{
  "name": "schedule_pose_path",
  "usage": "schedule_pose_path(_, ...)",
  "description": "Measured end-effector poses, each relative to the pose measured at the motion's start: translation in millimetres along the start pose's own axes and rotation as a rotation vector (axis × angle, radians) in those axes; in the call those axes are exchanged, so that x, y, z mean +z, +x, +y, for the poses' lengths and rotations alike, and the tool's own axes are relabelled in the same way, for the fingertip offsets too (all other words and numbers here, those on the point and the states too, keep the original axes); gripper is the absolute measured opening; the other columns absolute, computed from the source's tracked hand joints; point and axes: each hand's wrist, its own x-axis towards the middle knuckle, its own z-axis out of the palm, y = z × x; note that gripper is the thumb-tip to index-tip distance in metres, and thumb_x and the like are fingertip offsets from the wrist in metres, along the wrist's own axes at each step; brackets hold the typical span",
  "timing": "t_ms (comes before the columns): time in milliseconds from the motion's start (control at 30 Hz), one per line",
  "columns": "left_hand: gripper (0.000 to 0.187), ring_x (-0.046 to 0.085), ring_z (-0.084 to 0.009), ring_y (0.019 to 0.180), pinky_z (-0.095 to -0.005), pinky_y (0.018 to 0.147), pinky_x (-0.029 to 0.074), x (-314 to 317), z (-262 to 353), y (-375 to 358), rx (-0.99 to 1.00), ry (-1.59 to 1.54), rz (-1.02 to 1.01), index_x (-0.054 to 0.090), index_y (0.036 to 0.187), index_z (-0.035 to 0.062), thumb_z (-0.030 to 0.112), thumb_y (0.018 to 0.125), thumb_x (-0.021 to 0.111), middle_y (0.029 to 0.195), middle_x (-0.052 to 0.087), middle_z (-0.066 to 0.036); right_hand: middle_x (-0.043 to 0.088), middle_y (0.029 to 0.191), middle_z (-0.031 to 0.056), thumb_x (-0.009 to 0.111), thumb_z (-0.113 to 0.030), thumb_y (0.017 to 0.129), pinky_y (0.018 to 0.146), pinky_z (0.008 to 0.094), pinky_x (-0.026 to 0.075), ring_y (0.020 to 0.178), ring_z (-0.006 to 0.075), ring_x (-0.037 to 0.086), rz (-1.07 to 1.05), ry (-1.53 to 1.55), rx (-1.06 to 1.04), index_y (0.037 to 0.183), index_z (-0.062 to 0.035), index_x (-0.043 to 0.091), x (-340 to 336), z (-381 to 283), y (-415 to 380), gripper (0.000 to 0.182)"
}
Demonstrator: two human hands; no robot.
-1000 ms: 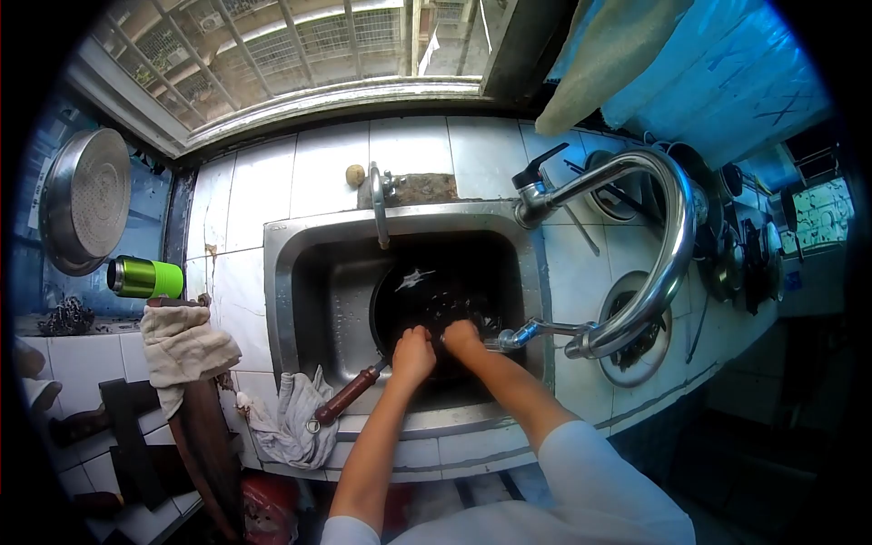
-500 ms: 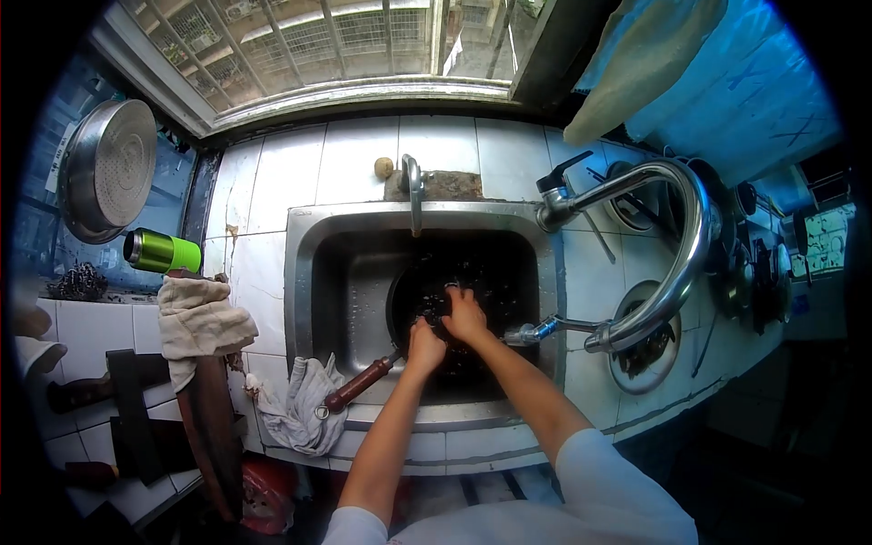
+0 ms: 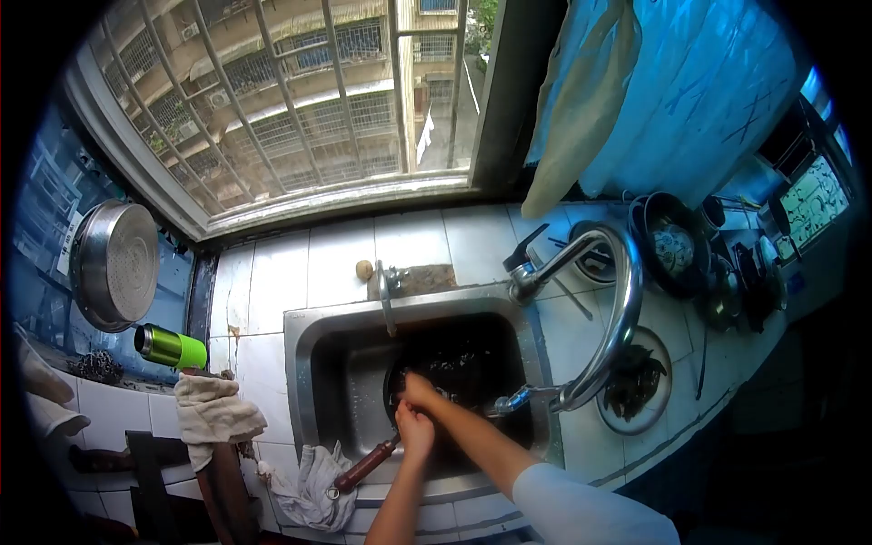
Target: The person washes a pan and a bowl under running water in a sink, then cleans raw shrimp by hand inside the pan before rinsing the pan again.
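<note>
A dark round pan point(image 3: 454, 363) with water drops on it lies in the metal sink point(image 3: 338, 397). Its reddish-brown handle point(image 3: 366, 466) sticks out over the near left edge. My left hand point(image 3: 415, 429) is closed at the pan's near rim, beside where the handle joins. Just above it, inside the pan at the left, my right hand point(image 3: 420, 391) is closed with fingers pointing down to the surface. Whatever it may hold is hidden by the hand and the dark pan.
A chrome faucet point(image 3: 627, 300) curves over the sink's right side. A grey rag point(image 3: 313, 490) lies by the handle. On the right stands a plate point(image 3: 668, 350) with dark pieces on it. A green bottle point(image 3: 173, 346) and a cloth point(image 3: 216, 409) are at the left.
The view has tilted up and shifted, showing more window. My right hand has moved across the pan to the left, from its upper middle to near the left rim, close to my left hand.
</note>
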Motion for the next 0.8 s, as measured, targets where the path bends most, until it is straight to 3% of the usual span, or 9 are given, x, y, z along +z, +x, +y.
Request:
schedule_pose_path(100, 0.045, 0.052, -0.0273, 0.1, -0.0336, 0.088, 0.043, -2, 1, -4, 0.01, -0.056, 0.053, 0.041, 0.119, -0.005, -0.003, 0.074, 0.043, 0.111, 0.049, -0.019, 0.062, 0.086, 0.0213, 0.067, -0.027, 0.066, 0.074, 0.0416, 0.048, 0.085, 0.0344, 0.06, -0.127, -0.083, -0.158, 0.091, -0.0015, 0.06, 5, 6, -9, 0.037)
schedule_pose_path(167, 0.045, 0.054, -0.0271, 0.097, -0.0338, 0.086, 0.044, -2, -3, -2, 0.036, 0.014, 0.064, 0.04, 0.12, -0.0053, -0.003, 0.075, 0.044, 0.109, 0.049, -0.019, 0.062, 0.093, 0.019, 0.066, -0.026, 0.067, 0.074, 0.0418, 0.049, 0.088, 0.0335, 0.06, -0.158, -0.154, -0.102, 0.094, -0.0051, 0.061, -1, 5, -21, 0.034)
schedule_pose_path(333, 0.045, 0.055, -0.0282, 0.096, -0.0341, 0.086, 0.044, 0, 3, -2, 0.018, -0.032, 0.074, 0.041, 0.12, -0.005, -0.001, 0.075, 0.047, 0.109, 0.05, -0.02, 0.06, 0.106, 0.0163, 0.048, -0.027, 0.083, 0.08, 0.0424, 0.047, 0.097, 0.033, 0.058, -0.158, -0.377, -0.077, 0.101, -0.0056, 0.059, -5, 11, -53, 0.03)
schedule_pose_path(467, 0.046, 0.055, -0.0294, 0.095, -0.035, 0.085, 0.045, 9, -4, -3, 0.021, -0.035, 0.076, 0.042, 0.118, -0.0052, -0.001, 0.073, 0.048, 0.108, 0.051, -0.021, 0.061, 0.102, 0.0194, 0.053, -0.027, 0.08, 0.08, 0.042, 0.046, 0.096, 0.0318, 0.059, -0.262, -0.487, -0.068, 0.102, -0.0044, 0.06, 13, 46, -49, 0.032)
schedule_pose_path(667, 0.049, 0.053, -0.0301, 0.1, -0.0346, 0.088, 0.044, 7, -4, -6, -0.03, 0.004, 0.047, 0.04, 0.12, -0.0054, -0.003, 0.071, 0.048, 0.111, 0.049, -0.021, 0.063, 0.094, 0.017, 0.057, -0.026, 0.076, 0.071, 0.0389, 0.049, 0.084, 0.0267, 0.062, -0.574, -0.145, -0.328, 0.101, -0.0035, 0.061, 60, 116, -14, 0.034)
schedule_pose_path(700, 0.05, 0.052, -0.0302, 0.101, -0.0345, 0.088, 0.043, 4, -3, -7, -0.049, -0.019, 0.052, 0.039, 0.121, -0.0055, -0.003, 0.072, 0.048, 0.113, 0.048, -0.021, 0.063, 0.083, 0.0102, 0.062, -0.025, 0.073, 0.059, 0.0346, 0.05, 0.068, 0.0206, 0.061, -0.526, 0.033, -0.07, 0.09, -0.0044, 0.063, 2, 67, -50, 0.027)
schedule_pose_path(733, 0.051, 0.047, -0.0379, 0.103, -0.0399, 0.091, 0.038, -1, -1, -9, -0.055, -0.096, 0.019, 0.037, 0.121, -0.0077, 0.005, 0.073, 0.049, 0.112, 0.045, -0.026, 0.062, 0.079, 0.0072, 0.062, -0.023, 0.073, 0.055, 0.0328, 0.049, 0.064, 0.018, 0.059, -0.499, 0.103, -0.07, 0.087, -0.0052, 0.061, -13, 59, -54, 0.023)
schedule_pose_path(800, 0.057, 0.043, -0.0401, 0.109, -0.0395, 0.095, 0.035, -6, 4, -8, -0.085, -0.039, -0.056, 0.03, 0.127, -0.0084, 0.007, 0.075, 0.05, 0.116, 0.043, -0.028, 0.058, 0.073, 0.0031, 0.064, -0.018, 0.072, 0.051, 0.0295, 0.049, 0.059, 0.0142, 0.056, -0.469, 0.326, 0.0, 0.084, -0.0068, 0.057, -38, 44, -64, 0.017)
